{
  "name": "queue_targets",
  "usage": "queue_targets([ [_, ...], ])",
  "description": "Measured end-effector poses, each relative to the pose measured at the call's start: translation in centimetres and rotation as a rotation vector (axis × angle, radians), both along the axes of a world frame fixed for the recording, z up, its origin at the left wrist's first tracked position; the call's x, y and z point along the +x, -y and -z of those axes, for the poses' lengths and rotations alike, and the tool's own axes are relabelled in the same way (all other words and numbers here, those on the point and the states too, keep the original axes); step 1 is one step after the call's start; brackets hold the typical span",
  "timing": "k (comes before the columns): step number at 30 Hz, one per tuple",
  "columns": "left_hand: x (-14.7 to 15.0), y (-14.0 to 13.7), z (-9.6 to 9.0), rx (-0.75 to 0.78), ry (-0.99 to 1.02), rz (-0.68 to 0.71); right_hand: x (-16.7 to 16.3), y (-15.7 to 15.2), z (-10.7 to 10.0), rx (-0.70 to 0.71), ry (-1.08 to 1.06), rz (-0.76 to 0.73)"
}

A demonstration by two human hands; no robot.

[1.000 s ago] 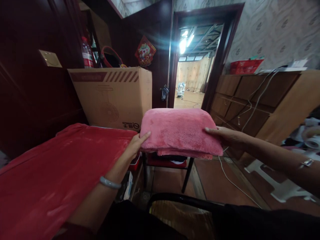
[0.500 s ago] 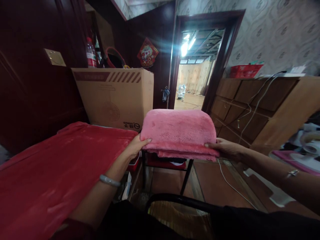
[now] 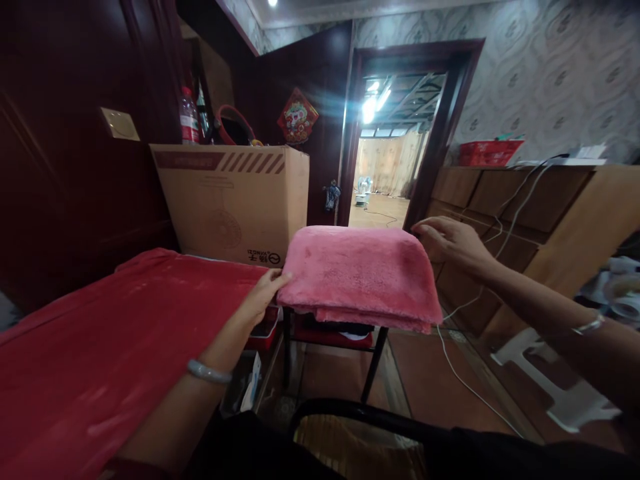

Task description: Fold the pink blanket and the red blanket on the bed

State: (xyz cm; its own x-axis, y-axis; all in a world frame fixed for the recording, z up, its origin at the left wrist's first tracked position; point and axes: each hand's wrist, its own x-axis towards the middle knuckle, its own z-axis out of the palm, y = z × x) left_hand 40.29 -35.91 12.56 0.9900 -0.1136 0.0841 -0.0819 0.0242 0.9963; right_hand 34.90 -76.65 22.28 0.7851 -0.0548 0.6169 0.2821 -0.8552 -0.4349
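Note:
A pink plush blanket, folded into a thick pad with rounded far corners, lies on a dark-framed stand in front of me. My left hand is at its left edge, thumb against the side and fingers closed around the edge, partly hidden. Beside the far right corner, my right hand is raised, palm down. Its fingers stretch loosely toward the blanket with nothing visible in them; whether the fingertips touch the corner, I cannot tell. Layered folds show along the blanket's near edge.
A red plush cover spreads over a surface at left. Behind it stands a cardboard box with a bottle on top. Wooden drawers and a white plastic stool are at right. A black chair bar is close to me.
My right hand has let go of the blanket's near right edge and moved up to its far right corner. My left hand has shifted slightly left along its edge. The view has tilted up slightly.

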Motion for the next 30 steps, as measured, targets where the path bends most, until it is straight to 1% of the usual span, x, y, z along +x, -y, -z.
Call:
queue_targets([
  [2, 0.8, 0.3, -1.3, 0.111, 0.165, -0.211, 1.5, -1.5, -0.5, -0.053, 0.025, -0.064],
  [3, 1.3, 0.8, -2.1, 0.177, 0.272, -0.279, 2.3, -2.2, -0.6, -0.073, 0.024, -0.080],
  [4, 1.6, 1.5, -3.2, 0.249, 0.386, -0.306, 3.3, -2.8, -0.5, -0.100, 0.013, -0.082],
  [5, 1.9, 2.4, -4.3, 0.327, 0.500, -0.294, 4.1, -3.3, -0.4, -0.142, -0.006, -0.077],
  [6, 2.2, 3.5, -5.5, 0.418, 0.606, -0.251, 4.9, -3.8, -0.2, -0.201, -0.030, -0.067],
  [8, 2.4, 6.0, -7.5, 0.642, 0.778, -0.130, 6.2, -4.5, 0.5, -0.336, -0.076, -0.040],
  [10, 2.5, 8.4, -8.6, 0.906, 0.874, -0.035, 6.8, -5.1, 1.2, -0.457, -0.124, -0.020],
  [11, 2.5, 9.3, -8.8, 1.031, 0.892, 0.004, 7.0, -5.2, 1.6, -0.501, -0.151, -0.017],
  [12, 2.6, 10.0, -8.7, 1.132, 0.893, 0.034, 7.1, -5.3, 2.0, -0.533, -0.178, -0.020],
  [14, 2.8, 10.6, -7.9, 1.240, 0.876, 0.066, 7.2, -5.3, 2.7, -0.562, -0.207, -0.040],
  [16, 3.1, 10.4, -6.9, 1.259, 0.880, 0.072, 7.3, -5.1, 3.1, -0.566, -0.194, -0.065],
  [18, 3.4, 9.6, -6.1, 1.252, 0.915, 0.052, 7.4, -4.9, 3.4, -0.558, -0.170, -0.080],
  [21, 3.6, 7.9, -5.3, 1.256, 0.953, 0.009, 7.5, -4.7, 3.5, -0.552, -0.162, -0.070],
  [23, 3.6, 6.6, -4.8, 1.265, 0.935, -0.018, 7.5, -4.8, 3.5, -0.552, -0.179, -0.049],
  [27, 3.3, 3.3, -3.3, 1.297, 0.812, -0.091, 7.5, -5.0, 3.4, -0.548, -0.207, -0.034],
  [30, 2.7, 0.1, -1.7, 1.322, 0.717, -0.132, 7.3, -4.9, 3.1, -0.537, -0.214, -0.039],
])
